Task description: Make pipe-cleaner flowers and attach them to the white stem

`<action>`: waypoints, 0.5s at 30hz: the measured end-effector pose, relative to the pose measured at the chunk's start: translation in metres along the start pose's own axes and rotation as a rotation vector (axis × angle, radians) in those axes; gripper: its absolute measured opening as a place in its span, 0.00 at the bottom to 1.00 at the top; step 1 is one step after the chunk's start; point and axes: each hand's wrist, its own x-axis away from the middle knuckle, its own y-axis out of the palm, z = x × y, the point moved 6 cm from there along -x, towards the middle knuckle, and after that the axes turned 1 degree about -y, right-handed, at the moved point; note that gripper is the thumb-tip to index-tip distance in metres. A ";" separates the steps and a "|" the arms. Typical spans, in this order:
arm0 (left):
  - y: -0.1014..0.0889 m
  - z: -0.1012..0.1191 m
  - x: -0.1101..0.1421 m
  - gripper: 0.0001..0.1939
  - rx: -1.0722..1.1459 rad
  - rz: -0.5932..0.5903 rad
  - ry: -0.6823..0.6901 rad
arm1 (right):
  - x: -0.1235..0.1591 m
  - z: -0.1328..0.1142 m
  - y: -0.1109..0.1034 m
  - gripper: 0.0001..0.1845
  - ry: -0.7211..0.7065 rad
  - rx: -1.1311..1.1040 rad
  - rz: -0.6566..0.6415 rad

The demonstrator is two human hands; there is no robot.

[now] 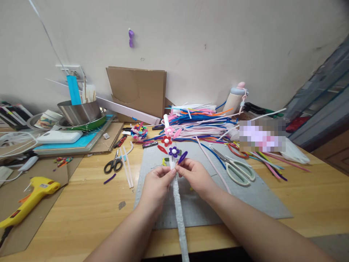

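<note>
A white wrapped rod (179, 207) runs from the bottom edge up through the middle, its upper end leaning away from me. Pipe-cleaner flowers sit along its upper part: a pink flower (169, 131), a red flower (166, 141) and a purple flower (174, 151), with loop-shaped leaves beside them. My left hand (158, 183) is closed, thumb and fingers pinching the rod below the purple flower. Close against it, my right hand (196, 177) pinches at the same spot, just under a purple loop leaf (183, 157). What lies between its fingertips is partly hidden.
A grey cutting mat (261, 203) lies under my hands. Large scissors (240, 171) rest on its right; small black scissors (113, 165) and clear glue sticks (128, 171) lie left. A yellow glue gun (32, 194) is at far left. Pipe cleaners (196, 122) are piled behind, near cardboard (136, 91).
</note>
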 end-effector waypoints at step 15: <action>0.002 0.004 -0.001 0.12 -0.067 -0.040 0.038 | 0.002 -0.015 0.000 0.15 0.016 -0.158 -0.045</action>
